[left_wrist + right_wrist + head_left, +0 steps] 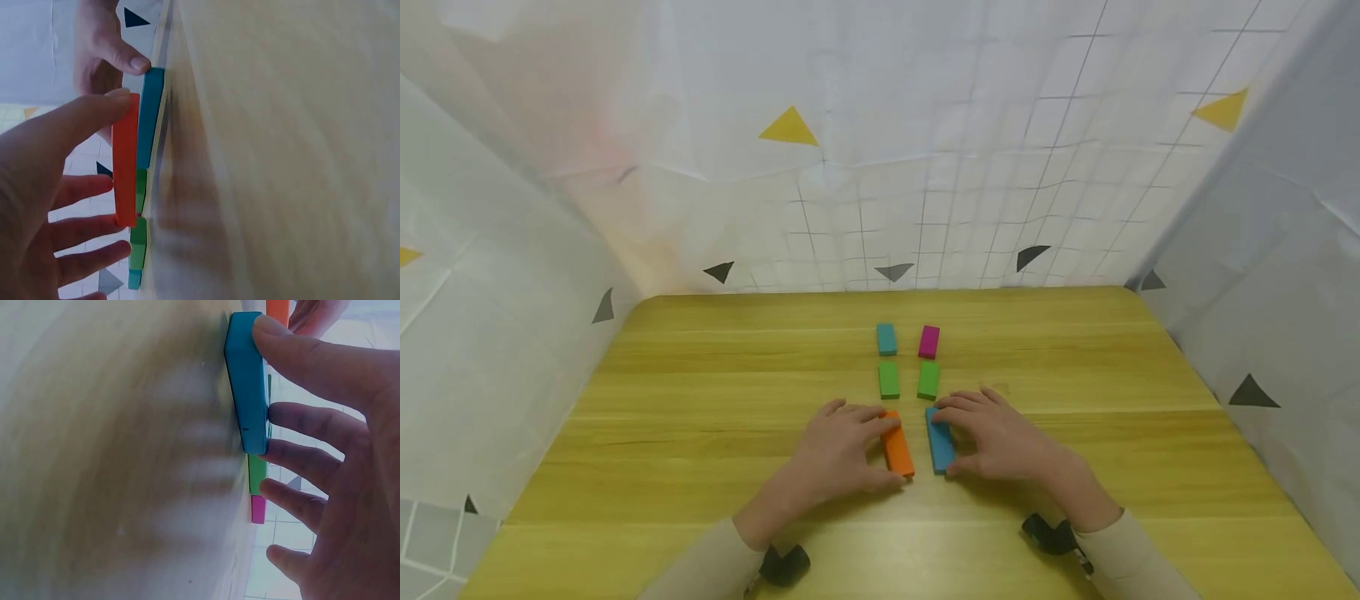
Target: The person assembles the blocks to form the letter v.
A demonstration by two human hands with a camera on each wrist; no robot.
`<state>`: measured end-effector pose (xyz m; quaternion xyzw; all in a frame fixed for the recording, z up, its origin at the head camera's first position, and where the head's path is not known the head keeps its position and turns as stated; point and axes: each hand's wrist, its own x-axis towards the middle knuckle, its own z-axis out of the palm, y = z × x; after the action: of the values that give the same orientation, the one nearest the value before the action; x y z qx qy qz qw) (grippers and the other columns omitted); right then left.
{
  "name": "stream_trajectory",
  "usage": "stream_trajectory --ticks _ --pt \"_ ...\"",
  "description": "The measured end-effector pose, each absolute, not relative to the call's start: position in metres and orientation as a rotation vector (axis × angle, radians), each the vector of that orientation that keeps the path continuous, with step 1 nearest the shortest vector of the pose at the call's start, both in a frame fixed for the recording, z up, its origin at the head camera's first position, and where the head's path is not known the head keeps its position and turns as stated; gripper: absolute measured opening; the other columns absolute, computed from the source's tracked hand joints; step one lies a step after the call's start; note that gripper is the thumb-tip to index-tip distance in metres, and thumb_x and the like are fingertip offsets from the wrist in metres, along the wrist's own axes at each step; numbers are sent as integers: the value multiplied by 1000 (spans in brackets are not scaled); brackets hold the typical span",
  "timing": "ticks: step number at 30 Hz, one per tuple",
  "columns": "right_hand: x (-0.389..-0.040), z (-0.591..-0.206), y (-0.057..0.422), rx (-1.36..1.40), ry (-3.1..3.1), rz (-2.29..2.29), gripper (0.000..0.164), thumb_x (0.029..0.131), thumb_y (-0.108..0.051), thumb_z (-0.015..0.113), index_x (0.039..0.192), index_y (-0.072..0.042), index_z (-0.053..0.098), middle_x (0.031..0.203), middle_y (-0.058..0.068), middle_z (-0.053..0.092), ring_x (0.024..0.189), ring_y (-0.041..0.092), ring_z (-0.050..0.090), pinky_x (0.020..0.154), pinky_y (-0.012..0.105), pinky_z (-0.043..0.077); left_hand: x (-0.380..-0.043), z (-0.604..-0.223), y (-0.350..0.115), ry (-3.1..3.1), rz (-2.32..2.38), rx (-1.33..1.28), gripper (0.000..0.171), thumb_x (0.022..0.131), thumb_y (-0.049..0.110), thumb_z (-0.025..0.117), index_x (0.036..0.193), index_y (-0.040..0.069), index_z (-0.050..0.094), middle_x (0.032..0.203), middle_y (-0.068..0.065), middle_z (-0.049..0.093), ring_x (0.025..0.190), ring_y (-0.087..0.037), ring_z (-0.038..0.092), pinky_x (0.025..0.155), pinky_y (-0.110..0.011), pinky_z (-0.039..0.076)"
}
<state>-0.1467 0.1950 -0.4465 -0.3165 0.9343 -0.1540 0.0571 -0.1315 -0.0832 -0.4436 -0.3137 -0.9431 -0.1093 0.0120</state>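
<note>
My left hand [837, 452] pinches an orange block [898, 451] by its ends, thumb at the near end and fingers at the far end. In the left wrist view the orange block [125, 161] stands off the tabletop. Opposite it, my right hand [1009, 443] holds a blue block [940, 446] the same way, thumb on the near end and fingertips at the far one. The right wrist view shows the blue block [247, 381] low over the wood. A narrow strip of table separates the two blocks, which lie roughly side by side.
Two green blocks [889, 381] lie just beyond the hands. Farther back are a teal block [887, 339] and a magenta block [928, 342]. The wooden table [700, 375] meets white sheeting [865, 217] at the back and sides, marked with grid lines and triangles.
</note>
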Motion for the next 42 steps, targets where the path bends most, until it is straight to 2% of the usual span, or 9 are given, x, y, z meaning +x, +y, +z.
stream_trajectory --ticks 18,25,42 --pt "-146 -445 195 -980 2839 -474 67 77 -51 80 134 -23 59 145 0 54 140 28 45 118 67 20 -123 -445 -73 -2958 -279 -867 74 75 77 65 132 29 64 133 4 66 124 -21 60 114 -56 35" --pt "-145 -445 195 -973 2835 -481 67 77 -51 80 134 -24 59 146 0 54 140 28 44 117 67 20 -124 -448 -72 -2917 -273 -896 69 73 77 68 124 30 67 128 4 68 120 -21 62 114 -56 35" --pt "-143 -445 196 -910 2818 -476 70 75 -55 80 136 -27 58 150 -1 50 142 27 42 117 67 21 -123 -451 -72 -2906 -242 -894 74 67 79 70 121 29 65 128 6 65 120 -20 61 111 -58 38"
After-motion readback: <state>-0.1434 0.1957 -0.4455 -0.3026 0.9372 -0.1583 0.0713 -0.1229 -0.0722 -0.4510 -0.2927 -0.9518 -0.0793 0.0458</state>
